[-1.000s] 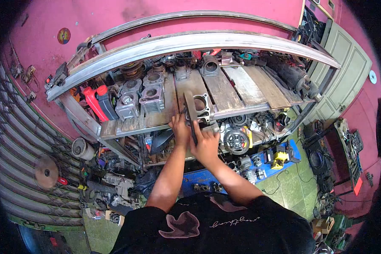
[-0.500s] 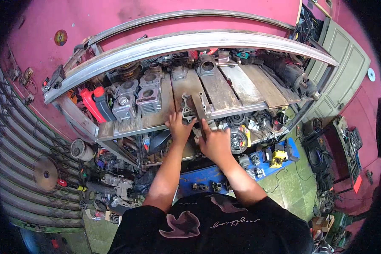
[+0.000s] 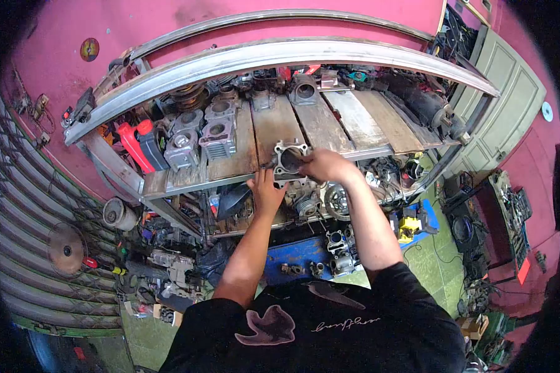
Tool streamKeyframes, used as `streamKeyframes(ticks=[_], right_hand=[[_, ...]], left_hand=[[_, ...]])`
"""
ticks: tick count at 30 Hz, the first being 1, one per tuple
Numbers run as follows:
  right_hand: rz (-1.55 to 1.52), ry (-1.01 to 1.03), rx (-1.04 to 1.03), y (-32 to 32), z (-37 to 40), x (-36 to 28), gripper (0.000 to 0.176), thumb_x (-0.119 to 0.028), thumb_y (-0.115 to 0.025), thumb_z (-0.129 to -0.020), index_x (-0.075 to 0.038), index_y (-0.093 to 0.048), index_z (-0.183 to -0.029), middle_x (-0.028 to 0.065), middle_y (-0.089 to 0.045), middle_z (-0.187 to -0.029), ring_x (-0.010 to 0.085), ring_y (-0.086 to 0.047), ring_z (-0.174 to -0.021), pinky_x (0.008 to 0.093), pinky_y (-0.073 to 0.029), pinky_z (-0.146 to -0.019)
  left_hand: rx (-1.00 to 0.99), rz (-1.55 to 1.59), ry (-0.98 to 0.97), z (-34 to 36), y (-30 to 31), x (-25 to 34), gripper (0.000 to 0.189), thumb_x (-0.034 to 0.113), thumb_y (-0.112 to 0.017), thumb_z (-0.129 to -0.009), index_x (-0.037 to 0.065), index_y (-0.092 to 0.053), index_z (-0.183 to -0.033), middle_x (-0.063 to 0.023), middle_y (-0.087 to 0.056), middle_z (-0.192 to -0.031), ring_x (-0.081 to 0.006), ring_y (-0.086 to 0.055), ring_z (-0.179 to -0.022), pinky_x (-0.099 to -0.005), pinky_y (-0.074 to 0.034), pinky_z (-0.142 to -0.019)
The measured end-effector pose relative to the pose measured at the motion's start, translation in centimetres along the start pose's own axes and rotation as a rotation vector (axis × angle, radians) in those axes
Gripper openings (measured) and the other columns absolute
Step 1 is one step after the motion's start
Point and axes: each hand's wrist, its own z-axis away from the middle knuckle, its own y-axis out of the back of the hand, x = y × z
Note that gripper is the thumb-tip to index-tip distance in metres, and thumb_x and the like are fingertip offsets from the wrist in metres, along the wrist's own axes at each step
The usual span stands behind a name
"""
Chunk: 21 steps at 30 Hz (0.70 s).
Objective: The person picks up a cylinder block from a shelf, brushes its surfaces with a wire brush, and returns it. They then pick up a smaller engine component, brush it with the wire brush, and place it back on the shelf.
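A metal engine part (image 3: 279, 166) with a wide round opening and bolt holes around its rim rests at the front edge of the plank shelf. My left hand (image 3: 267, 194) is at its lower left, with fingertips and thumb against the edge. Over the right side of the opening is my right hand (image 3: 326, 166), its fingers curled together; what they hold is hidden.
Engine cylinders (image 3: 218, 142) stand on the left of the shelf, beside a red bottle (image 3: 134, 148). A metal rail (image 3: 280, 57) crosses above. Below are a blue surface (image 3: 295, 253) with metal parts and a yellow item (image 3: 409, 229).
My right hand has moved up and right, its fingers now curled. The flat strip across the part no longer shows, and the opening is exposed. My left hand has shifted slightly down.
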Motion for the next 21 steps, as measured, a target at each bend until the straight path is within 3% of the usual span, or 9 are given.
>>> streamKeyframes(ticks=[4,7,10,13,15,17,18,19,21], right_hand=[[-0.119,0.041,0.067,0.0,5.8,-0.4,0.039,-0.030,-0.071,-0.090,-0.012,-0.072,-0.124,0.0209,-0.074,-0.092,0.0239,-0.073,-0.086,0.0393,-0.054,-0.079],[-0.296,0.048,0.088,-1.8,5.4,1.1,0.037,-0.024,-0.069,-0.093,-0.009,-0.071,-0.127,0.0139,-0.077,-0.098,0.0177,-0.069,-0.091,0.0353,-0.052,-0.083],[-1.020,0.079,0.185,-5.2,2.2,2.9,0.041,-0.019,-0.066,-0.098,0.002,-0.065,-0.133,0.0045,-0.073,-0.117,0.0142,-0.066,-0.099,0.0278,-0.049,-0.087],[-1.351,-0.054,0.231,-5.1,4.0,2.8,0.043,-0.022,-0.066,-0.098,0.001,-0.065,-0.135,0.0056,-0.072,-0.119,0.0131,-0.065,-0.100,0.0262,-0.049,-0.085],[-1.431,-0.040,0.233,-5.1,4.4,2.4,0.039,-0.024,-0.065,-0.099,-0.003,-0.068,-0.131,0.0033,-0.073,-0.110,0.0119,-0.064,-0.090,0.0267,-0.048,-0.075],[-1.614,-0.122,0.180,-5.0,4.8,1.8,0.030,-0.026,-0.065,-0.099,-0.006,-0.071,-0.119,-0.0005,-0.070,-0.094,0.0103,-0.058,-0.077,0.0276,-0.043,-0.065],[-1.661,-0.200,0.267,-4.8,4.6,0.0,0.022,-0.028,-0.064,-0.099,-0.009,-0.071,-0.106,-0.0034,-0.063,-0.082,0.0092,-0.051,-0.069,0.0275,-0.038,-0.059],[-1.663,-0.203,0.267,-5.6,4.0,-0.1,0.022,-0.028,-0.064,-0.099,-0.009,-0.071,-0.106,-0.0034,-0.063,-0.082,0.0092,-0.051,-0.069,0.0275,-0.038,-0.059],[-1.671,0.019,0.271,-6.8,2.4,0.0,0.021,-0.030,-0.064,-0.100,-0.009,-0.068,-0.100,-0.0035,-0.061,-0.082,0.0089,-0.052,-0.069,0.0264,-0.037,-0.059]], left_hand=[[-0.001,0.022,0.065,-0.4,-0.3,0.5,0.055,0.031,-0.090,-0.064,0.006,-0.062,-0.104,-0.0116,-0.059,-0.105,-0.0329,-0.056,-0.106,-0.0494,-0.037,-0.090],[0.000,0.029,0.072,-0.6,-0.5,0.5,0.055,0.030,-0.090,-0.064,0.006,-0.062,-0.105,-0.0117,-0.059,-0.105,-0.0334,-0.056,-0.105,-0.0500,-0.037,-0.090],[-0.003,0.046,0.057,-0.8,-0.4,0.5,0.054,0.029,-0.089,-0.064,0.007,-0.061,-0.105,-0.0111,-0.059,-0.105,-0.0337,-0.056,-0.106,-0.0501,-0.037,-0.090],[0.047,0.038,-0.010,-2.5,0.4,1.0,0.052,0.024,-0.089,-0.062,0.009,-0.061,-0.104,-0.0095,-0.058,-0.106,-0.0329,-0.055,-0.108,-0.0493,-0.036,-0.092],[0.098,0.015,-0.073,-3.6,0.9,0.9,0.053,0.019,-0.089,-0.061,0.009,-0.062,-0.104,-0.0090,-0.058,-0.107,-0.0320,-0.054,-0.108,-0.0488,-0.035,-0.093],[0.052,0.017,-0.055,-4.7,1.2,0.6,0.055,0.016,-0.089,-0.059,0.010,-0.062,-0.107,-0.0077,-0.059,-0.107,-0.0311,-0.054,-0.109,-0.0484,-0.035,-0.093],[0.103,0.013,-0.077,-5.3,0.9,0.3,0.056,0.016,-0.089,-0.059,0.010,-0.063,-0.108,-0.0068,-0.059,-0.106,-0.0308,-0.054,-0.109,-0.0483,-0.035,-0.093],[0.153,0.008,-0.098,-5.6,0.9,0.1,0.056,0.017,-0.089,-0.059,0.010,-0.063,-0.109,-0.0058,-0.060,-0.106,-0.0305,-0.054,-0.109,-0.0483,-0.035,-0.092],[0.144,-0.006,-0.107,-5.9,1.0,-0.4,0.056,0.019,-0.090,-0.060,0.011,-0.064,-0.109,-0.0048,-0.060,-0.104,-0.0301,-0.054,-0.108,-0.0485,-0.035,-0.092]])
